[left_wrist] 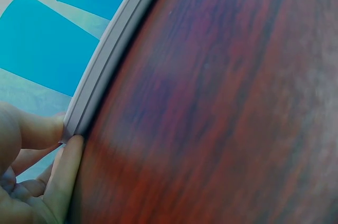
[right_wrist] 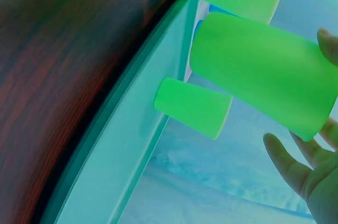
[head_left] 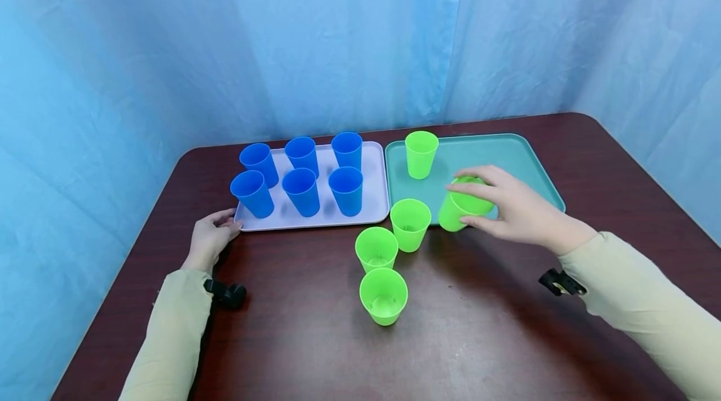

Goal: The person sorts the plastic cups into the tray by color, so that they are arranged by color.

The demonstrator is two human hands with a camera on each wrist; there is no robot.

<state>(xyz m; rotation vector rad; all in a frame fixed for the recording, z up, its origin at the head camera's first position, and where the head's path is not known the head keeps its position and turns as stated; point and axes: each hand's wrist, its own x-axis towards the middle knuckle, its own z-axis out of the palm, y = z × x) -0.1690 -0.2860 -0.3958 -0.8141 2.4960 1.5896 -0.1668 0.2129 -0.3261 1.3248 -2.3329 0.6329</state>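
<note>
My right hand [head_left: 518,210] grips a green cup [head_left: 453,213] near its rim, thumb on the near side and fingers across the far side. This cup is tilted above the front part of the green tray [head_left: 507,157]; in the right wrist view the held cup [right_wrist: 259,68] looks raised off the tray. One green cup [head_left: 420,156] stands upright at that tray's back left. My left hand [head_left: 209,241] pinches the front left corner of the lavender tray [head_left: 287,223] between thumb and finger. Several blue cups [head_left: 301,193] stand on it in two rows.
Three more green cups stand in front of the trays: one beside the green tray's corner [head_left: 410,226], a middle cup [head_left: 376,249] and the nearest cup [head_left: 383,298]. Both trays lie side by side on the dark wooden table [head_left: 293,338]. Blue curtains [head_left: 338,38] hang behind.
</note>
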